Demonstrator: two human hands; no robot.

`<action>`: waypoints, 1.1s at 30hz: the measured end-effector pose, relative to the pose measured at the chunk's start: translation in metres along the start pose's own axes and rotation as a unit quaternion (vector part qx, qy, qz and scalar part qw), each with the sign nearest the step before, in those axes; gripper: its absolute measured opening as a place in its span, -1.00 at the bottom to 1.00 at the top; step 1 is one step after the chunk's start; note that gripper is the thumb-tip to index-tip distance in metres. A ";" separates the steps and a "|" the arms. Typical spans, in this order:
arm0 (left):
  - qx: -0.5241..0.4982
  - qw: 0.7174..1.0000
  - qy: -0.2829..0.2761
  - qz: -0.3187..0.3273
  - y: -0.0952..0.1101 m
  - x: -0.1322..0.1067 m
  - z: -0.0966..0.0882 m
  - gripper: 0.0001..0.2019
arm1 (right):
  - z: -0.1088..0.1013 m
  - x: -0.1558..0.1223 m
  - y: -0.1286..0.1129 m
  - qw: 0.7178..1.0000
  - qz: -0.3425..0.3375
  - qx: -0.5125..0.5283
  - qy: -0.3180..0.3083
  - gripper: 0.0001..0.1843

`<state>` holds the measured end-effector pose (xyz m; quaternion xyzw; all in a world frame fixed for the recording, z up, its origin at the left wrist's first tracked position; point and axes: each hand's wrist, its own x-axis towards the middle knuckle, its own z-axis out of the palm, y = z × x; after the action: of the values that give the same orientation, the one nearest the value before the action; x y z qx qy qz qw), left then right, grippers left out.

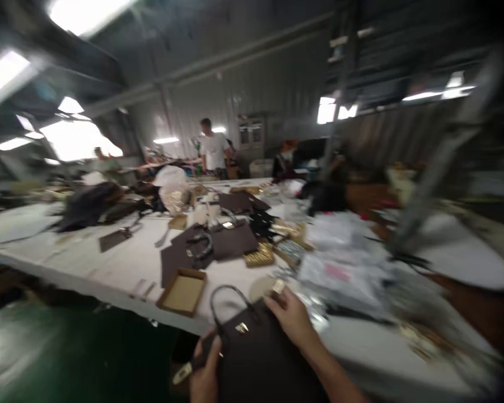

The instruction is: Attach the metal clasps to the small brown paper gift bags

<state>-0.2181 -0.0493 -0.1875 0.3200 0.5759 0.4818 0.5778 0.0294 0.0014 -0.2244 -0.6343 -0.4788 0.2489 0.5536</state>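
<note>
A dark brown handbag (264, 352) with a looped top handle and a small gold clasp is held up at the table's near edge. My left hand (205, 364) is closed on its left side, thumb on the front. A strap with a gold metal end (182, 373) sticks out beside that hand. At the bag's upper right corner, my right hand (292, 316) is closed, its fingertips around a small gold-coloured piece (278, 286) and against the bag edge. Whether that piece belongs to the bag, I cannot tell. The picture is blurred by motion.
Past the bag, a shallow cardboard tray (183, 292), more dark bag pieces (235, 240) and a box of gold hardware (259, 254) lie on the white table (109, 280). Clear plastic bags (340, 280) are piled at right. A slanted metal post (428, 179) rises there. A person (214, 148) stands beyond.
</note>
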 end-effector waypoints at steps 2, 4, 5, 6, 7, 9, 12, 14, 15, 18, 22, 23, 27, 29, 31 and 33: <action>0.012 1.000 0.010 0.003 -0.016 0.013 0.005 -0.31 | 0.001 -0.007 0.001 0.998 0.023 0.002 0.057 -0.51; 0.010 0.999 0.045 0.021 -0.032 0.033 0.008 -0.33 | -0.004 -0.010 0.007 0.993 0.011 -0.038 0.110 -0.39; 0.011 0.998 0.049 0.023 -0.038 0.043 0.008 -0.36 | -0.010 -0.014 0.010 0.991 -0.002 -0.063 0.122 -0.41; 0.015 0.998 0.051 0.023 -0.043 0.050 0.007 -0.40 | -0.020 -0.021 0.013 0.988 -0.014 -0.088 0.130 -0.46; 0.020 0.998 0.053 0.023 -0.046 0.056 0.004 -0.43 | -0.034 -0.030 0.017 0.985 -0.020 -0.111 0.134 -0.53; 0.037 0.997 0.062 0.019 -0.049 0.063 -0.002 -0.46 | -0.071 -0.051 0.028 0.977 -0.011 -0.153 0.148 -0.68; 0.036 0.996 0.084 0.001 -0.049 0.065 -0.010 -0.42 | -0.144 -0.080 0.054 0.950 0.019 -0.238 0.200 -0.69; 0.015 0.997 0.081 -0.005 -0.050 0.066 -0.010 -0.40 | -0.190 -0.092 0.073 0.917 0.024 -0.320 0.239 -0.63; 0.003 0.997 0.079 -0.006 -0.051 0.066 -0.010 -0.40 | -0.208 -0.095 0.082 0.903 0.031 -0.347 0.250 -0.61; -0.020 0.997 0.073 -0.018 -0.054 0.067 -0.005 -0.40 | -0.241 -0.098 0.102 0.885 0.064 -0.395 0.238 -0.60; -0.036 0.998 0.033 -0.028 -0.057 0.066 -0.004 -0.40 | -0.247 -0.095 0.115 0.878 0.086 -0.412 0.228 -0.65; -0.035 0.999 0.026 -0.027 -0.058 0.067 -0.005 -0.40 | -0.247 -0.094 0.116 0.880 0.083 -0.410 0.224 -0.66; -0.036 0.999 0.032 -0.012 -0.062 0.068 -0.014 -0.36 | -0.253 -0.095 0.120 0.893 0.070 -0.405 0.181 -0.66; -0.046 0.999 0.023 -0.008 -0.062 0.067 -0.017 -0.35 | -0.263 -0.095 0.126 0.902 0.087 -0.388 0.167 -0.62; -0.066 0.998 0.000 -0.010 -0.060 0.065 -0.016 -0.37 | -0.275 -0.094 0.135 0.909 0.127 -0.358 0.173 -0.52; -0.077 0.997 -0.016 0.000 -0.056 0.063 -0.014 -0.39 | -0.279 -0.088 0.136 0.903 0.172 -0.349 0.182 -0.39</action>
<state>-0.2294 -0.0126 -0.2638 0.2816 0.5278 0.5198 0.6099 0.2736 -0.1964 -0.2978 -0.8935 -0.3093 0.0370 0.3234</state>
